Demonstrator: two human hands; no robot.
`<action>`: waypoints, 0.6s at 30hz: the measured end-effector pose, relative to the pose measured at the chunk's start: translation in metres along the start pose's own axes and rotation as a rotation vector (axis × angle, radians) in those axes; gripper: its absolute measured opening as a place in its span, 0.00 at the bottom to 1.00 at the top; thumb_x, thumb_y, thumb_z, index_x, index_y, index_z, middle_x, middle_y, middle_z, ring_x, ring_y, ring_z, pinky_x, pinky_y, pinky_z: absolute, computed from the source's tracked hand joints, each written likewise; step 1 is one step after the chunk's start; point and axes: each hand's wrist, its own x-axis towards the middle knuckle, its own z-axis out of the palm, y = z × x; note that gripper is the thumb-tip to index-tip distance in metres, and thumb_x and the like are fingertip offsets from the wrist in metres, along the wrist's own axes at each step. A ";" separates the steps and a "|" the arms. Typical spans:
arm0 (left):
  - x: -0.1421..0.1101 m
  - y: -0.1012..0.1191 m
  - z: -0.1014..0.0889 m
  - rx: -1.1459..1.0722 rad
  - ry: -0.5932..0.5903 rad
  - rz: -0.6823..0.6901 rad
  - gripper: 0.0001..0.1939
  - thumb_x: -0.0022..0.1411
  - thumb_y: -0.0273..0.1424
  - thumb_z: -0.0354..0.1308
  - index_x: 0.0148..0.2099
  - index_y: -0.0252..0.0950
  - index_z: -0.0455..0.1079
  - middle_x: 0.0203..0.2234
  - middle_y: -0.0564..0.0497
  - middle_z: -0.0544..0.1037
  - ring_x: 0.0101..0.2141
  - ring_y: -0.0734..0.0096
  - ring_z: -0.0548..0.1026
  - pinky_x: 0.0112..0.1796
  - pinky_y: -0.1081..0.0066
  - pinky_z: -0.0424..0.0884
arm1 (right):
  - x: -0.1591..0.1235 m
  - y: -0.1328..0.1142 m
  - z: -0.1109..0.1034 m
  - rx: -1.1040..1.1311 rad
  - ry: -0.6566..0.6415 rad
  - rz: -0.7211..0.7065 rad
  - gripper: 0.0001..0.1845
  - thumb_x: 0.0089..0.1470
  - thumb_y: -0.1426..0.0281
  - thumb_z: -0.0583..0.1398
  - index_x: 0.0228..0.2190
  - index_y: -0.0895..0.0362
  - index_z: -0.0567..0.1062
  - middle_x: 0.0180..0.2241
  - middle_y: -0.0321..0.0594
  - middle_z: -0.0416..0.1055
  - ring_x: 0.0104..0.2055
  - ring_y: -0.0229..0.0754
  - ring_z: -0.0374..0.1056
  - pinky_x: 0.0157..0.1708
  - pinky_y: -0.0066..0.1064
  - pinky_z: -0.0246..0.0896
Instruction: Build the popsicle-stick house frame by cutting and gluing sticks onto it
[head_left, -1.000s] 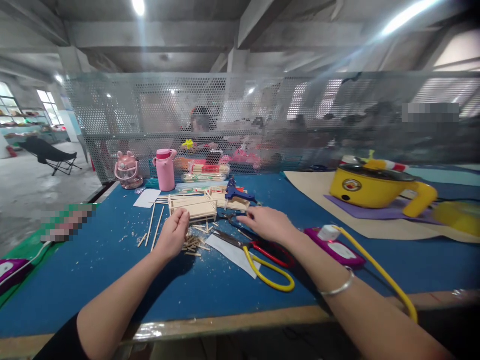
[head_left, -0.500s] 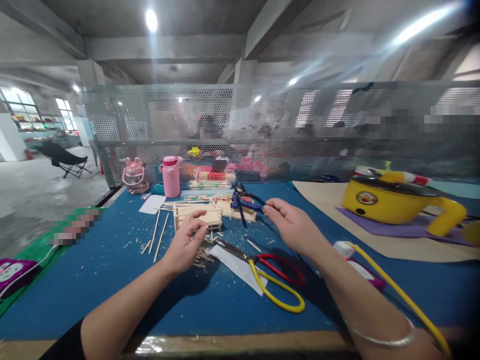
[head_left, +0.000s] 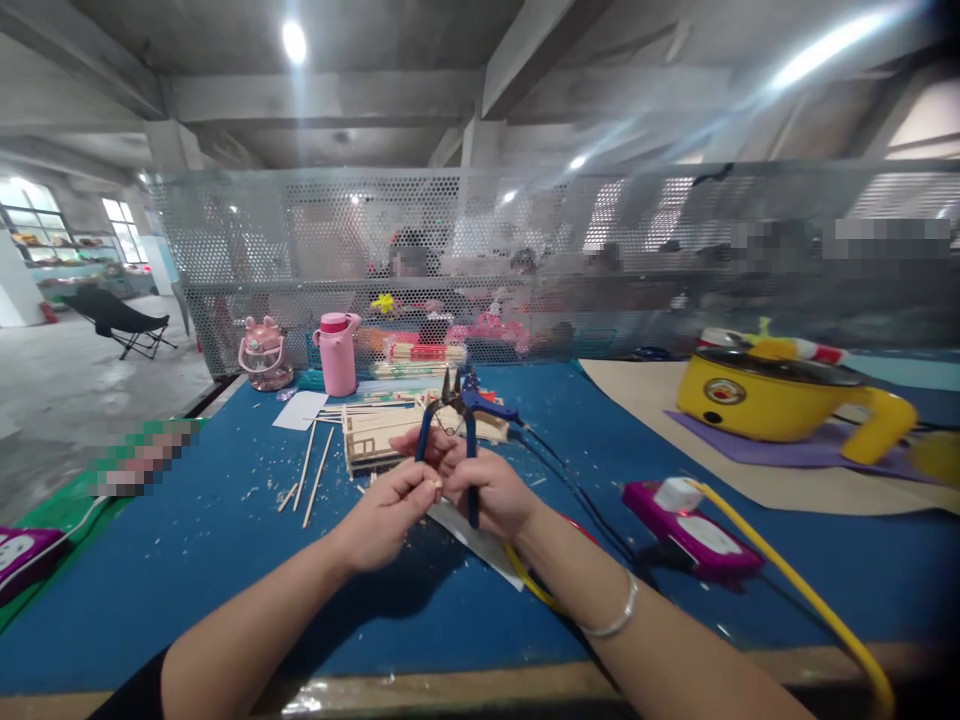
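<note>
My right hand (head_left: pixel 499 490) is closed around blue-handled cutting pliers (head_left: pixel 471 455), whose jaws point up and away from me. Right beside it, my left hand (head_left: pixel 386 512) is closed in a pinch, with a tiny pale bit at the fingertips that is too small to name. Behind the hands stands a small model of wooden sticks (head_left: pixel 366 440), partly covered by them. A blue glue gun (head_left: pixel 491 402) lies just beyond the pliers. Under my right forearm, scissors (head_left: pixel 534 582) with yellow and red handles are mostly hidden, next to a white paper strip (head_left: pixel 484 547).
Loose sticks (head_left: pixel 319 480) and wood crumbs lie left of the model. A pink thermos (head_left: pixel 337 357) and a clear pink bottle (head_left: pixel 265 357) stand at the back by a mesh screen (head_left: pixel 315 240). To the right are a purple power strip (head_left: pixel 694 540) with a yellow cord and a yellow pot (head_left: pixel 765 400).
My right hand has picked up the pliers from beside the glue gun and brought them left, upright, to my left hand. The left hand has gone from loosely curled to a pinch.
</note>
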 end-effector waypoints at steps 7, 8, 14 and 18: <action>0.003 0.000 -0.020 -0.114 0.460 -0.016 0.17 0.51 0.44 0.58 0.32 0.33 0.70 0.24 0.51 0.73 0.24 0.77 0.68 0.26 0.75 0.63 | -0.004 -0.013 -0.023 -0.495 0.259 -0.110 0.36 0.30 0.77 0.52 0.47 0.55 0.67 0.43 0.40 0.69 0.48 0.47 0.62 0.52 0.42 0.53; 0.004 -0.001 -0.022 -0.152 0.487 -0.053 0.18 0.50 0.44 0.59 0.33 0.33 0.70 0.22 0.52 0.73 0.19 0.80 0.65 0.21 0.77 0.60 | -0.005 -0.013 -0.024 -0.613 0.275 -0.094 0.37 0.30 0.77 0.52 0.48 0.54 0.66 0.45 0.40 0.68 0.51 0.47 0.60 0.54 0.41 0.50; 0.007 -0.003 -0.018 -0.251 0.510 -0.073 0.21 0.45 0.44 0.63 0.34 0.33 0.66 0.20 0.54 0.73 0.18 0.80 0.68 0.19 0.78 0.62 | -0.012 -0.007 -0.016 -0.578 0.042 0.218 0.33 0.28 0.78 0.51 0.42 0.57 0.71 0.43 0.39 0.70 0.50 0.49 0.61 0.54 0.41 0.50; 0.004 -0.001 -0.014 -0.237 0.505 -0.003 0.17 0.52 0.45 0.57 0.31 0.36 0.60 0.14 0.61 0.61 0.13 0.85 0.56 0.15 0.80 0.53 | -0.017 -0.006 -0.009 -0.230 -0.061 0.304 0.31 0.26 0.80 0.52 0.39 0.56 0.73 0.39 0.37 0.72 0.48 0.45 0.64 0.55 0.37 0.50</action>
